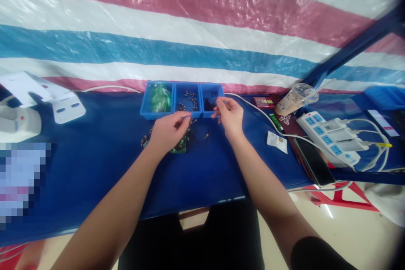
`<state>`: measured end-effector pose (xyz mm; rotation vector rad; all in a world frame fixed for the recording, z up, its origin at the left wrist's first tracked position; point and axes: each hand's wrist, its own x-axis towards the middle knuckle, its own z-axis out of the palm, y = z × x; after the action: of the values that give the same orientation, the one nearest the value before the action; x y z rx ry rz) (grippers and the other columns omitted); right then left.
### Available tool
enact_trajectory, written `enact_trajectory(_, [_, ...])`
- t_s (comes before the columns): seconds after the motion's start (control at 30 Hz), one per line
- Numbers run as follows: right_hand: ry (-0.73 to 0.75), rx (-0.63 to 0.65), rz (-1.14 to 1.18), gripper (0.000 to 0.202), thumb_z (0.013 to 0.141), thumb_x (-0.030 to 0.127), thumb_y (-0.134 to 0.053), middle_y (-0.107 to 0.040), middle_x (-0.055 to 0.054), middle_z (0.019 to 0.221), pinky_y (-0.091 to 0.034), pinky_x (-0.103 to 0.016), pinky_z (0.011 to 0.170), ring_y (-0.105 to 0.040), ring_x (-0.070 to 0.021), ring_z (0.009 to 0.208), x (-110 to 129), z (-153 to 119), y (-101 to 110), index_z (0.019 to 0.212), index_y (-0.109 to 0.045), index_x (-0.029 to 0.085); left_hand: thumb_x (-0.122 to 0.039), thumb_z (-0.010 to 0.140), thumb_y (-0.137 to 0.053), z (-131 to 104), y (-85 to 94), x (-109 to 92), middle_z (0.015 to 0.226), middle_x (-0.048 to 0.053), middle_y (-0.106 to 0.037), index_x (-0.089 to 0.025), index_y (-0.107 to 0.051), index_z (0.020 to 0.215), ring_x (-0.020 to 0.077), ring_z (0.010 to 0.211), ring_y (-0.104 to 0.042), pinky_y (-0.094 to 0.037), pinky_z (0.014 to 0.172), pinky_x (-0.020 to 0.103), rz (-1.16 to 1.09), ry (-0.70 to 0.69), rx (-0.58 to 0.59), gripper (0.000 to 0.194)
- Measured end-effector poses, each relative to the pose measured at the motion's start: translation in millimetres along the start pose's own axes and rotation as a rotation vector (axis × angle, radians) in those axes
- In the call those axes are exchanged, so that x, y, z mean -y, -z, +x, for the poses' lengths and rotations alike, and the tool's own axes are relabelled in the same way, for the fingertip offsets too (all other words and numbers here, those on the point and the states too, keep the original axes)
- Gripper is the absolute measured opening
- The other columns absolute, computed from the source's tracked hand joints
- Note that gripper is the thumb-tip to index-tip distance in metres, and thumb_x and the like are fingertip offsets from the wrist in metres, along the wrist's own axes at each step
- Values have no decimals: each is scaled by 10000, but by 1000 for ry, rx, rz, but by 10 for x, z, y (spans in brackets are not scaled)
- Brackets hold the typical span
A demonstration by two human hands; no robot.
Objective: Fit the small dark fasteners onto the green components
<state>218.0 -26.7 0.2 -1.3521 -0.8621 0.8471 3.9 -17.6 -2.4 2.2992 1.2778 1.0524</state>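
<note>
My left hand [167, 131] hangs over a pile of small metal parts with thin leads [191, 131], its thumb and forefinger closed near the middle bin. Anything in that pinch is too small to make out. My right hand [230, 117] is at the front edge of the right bin [218, 114], fingers curled together; I cannot make out what they hold. The middle bin [187, 86] contains small metal parts, and the right one dark pieces [209, 103]. In the left bin [148, 114] lies a green plastic bag [160, 98]. A few loose parts [207, 135] lie between my hands.
On the right are a plastic cup [294, 98], a power strip [325, 137] with plugs, a black phone [314, 161] and a small white packet [277, 141]. A white cable [259, 112] crosses the blue table [104, 147]. A white bracket-like stand [68, 107] stands left.
</note>
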Motion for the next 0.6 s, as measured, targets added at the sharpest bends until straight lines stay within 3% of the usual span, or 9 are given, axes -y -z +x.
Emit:
enact_trajectory(0.23, [-72,-15,3,303,855,423,-689,-719,-35,801,-433,-193,393,-680,-115,531,-34,10,3,1013,-641,169,-335,955,-584,-2,-1,-2,782,8,-742,-213,-761,1070,125,661,-658,-505,669,231,-9,-3,2,244])
enact_trajectory(0.47, [-121,-77,-134,236,804,355,-706,-604,36,549,-360,-204,319,-507,-86,354,-8,23,47,935,-711,158,-345,951,-585,2,3,-8,778,11,-747,-212,-763,1058,131,666,-662,-514,671,235,4,-9,-1,246])
enact_trajectory(0.6, [-113,-82,-225,244,765,352,-720,-633,16,579,-390,-216,359,-551,-102,389,-17,27,65,920,-745,165,-346,954,-584,1,-1,-4,780,12,-747,-211,-762,1053,128,656,-658,-517,676,238,6,-15,5,244])
